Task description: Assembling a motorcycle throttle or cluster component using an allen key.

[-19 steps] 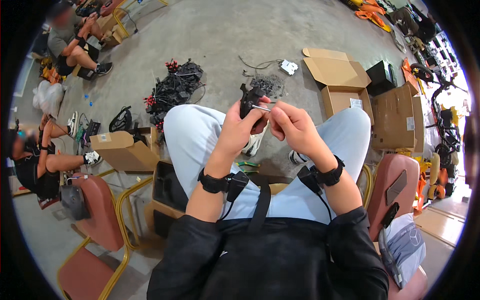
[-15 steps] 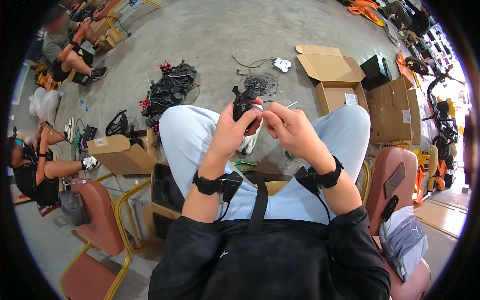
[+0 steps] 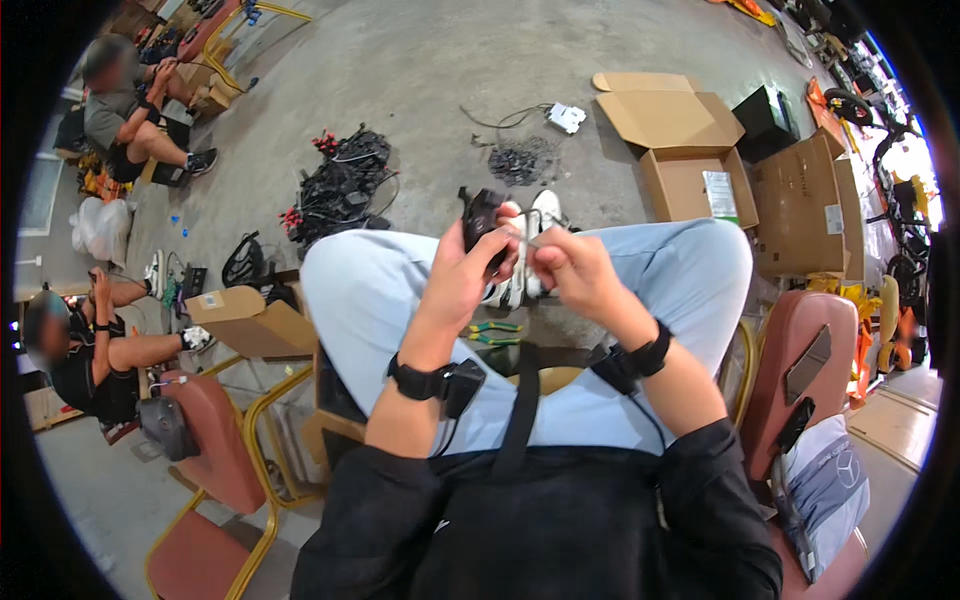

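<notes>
My left hand (image 3: 455,280) is closed around a black plastic part (image 3: 482,215) with a small projecting tab, perhaps a handlebar control. It is held above the floor between my knees. Close on its right, the fingers of my right hand (image 3: 585,275) pinch a thin metal rod (image 3: 526,241) that reaches toward the black part. Fingers hide the rod's ends, so I cannot tell whether it enters the part. Below my hands lie pliers (image 3: 495,327) with green and yellow handles.
Ahead on the floor are a tangled heap of black parts (image 3: 345,185) with red bits, a pile of small dark pieces (image 3: 520,163) and a white device (image 3: 567,118). An open cardboard box (image 3: 690,130) stands right. Chairs (image 3: 215,430) flank me; two people (image 3: 125,110) sit left.
Both hands have come slightly lower and nearer to me. The black part has turned in my left hand. My view has shifted a little, showing more of my shoes and the pliers.
</notes>
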A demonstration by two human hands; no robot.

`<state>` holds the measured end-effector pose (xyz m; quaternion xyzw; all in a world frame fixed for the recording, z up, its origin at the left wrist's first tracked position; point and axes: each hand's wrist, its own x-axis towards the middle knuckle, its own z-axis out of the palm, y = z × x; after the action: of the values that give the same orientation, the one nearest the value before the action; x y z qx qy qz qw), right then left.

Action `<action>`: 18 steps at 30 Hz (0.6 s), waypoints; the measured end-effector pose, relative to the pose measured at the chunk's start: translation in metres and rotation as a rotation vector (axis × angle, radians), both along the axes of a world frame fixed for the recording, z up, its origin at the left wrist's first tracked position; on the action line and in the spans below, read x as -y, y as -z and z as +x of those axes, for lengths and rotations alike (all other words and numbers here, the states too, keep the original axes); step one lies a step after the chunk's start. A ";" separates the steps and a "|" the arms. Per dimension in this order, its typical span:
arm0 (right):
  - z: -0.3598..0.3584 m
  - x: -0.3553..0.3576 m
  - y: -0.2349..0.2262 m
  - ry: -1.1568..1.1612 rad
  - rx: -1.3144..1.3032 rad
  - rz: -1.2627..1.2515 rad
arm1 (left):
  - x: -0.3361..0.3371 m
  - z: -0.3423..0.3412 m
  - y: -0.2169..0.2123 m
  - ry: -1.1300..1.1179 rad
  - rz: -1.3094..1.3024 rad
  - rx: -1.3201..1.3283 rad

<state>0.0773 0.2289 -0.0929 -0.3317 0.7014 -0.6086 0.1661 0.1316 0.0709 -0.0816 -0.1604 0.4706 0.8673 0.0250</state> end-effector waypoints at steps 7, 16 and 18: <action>-0.003 -0.004 -0.025 -0.031 0.053 0.073 | -0.016 -0.004 -0.002 -0.084 -0.023 0.117; -0.011 -0.003 -0.009 0.048 -0.323 0.187 | -0.008 -0.008 0.005 0.002 -0.049 0.076; -0.012 -0.002 -0.006 0.057 -0.321 0.176 | -0.008 -0.008 0.010 -0.011 -0.053 0.052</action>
<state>0.0657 0.2313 -0.0868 -0.3888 0.7785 -0.4888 0.0628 0.1239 0.0794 -0.0912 -0.1859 0.4919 0.8501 0.0282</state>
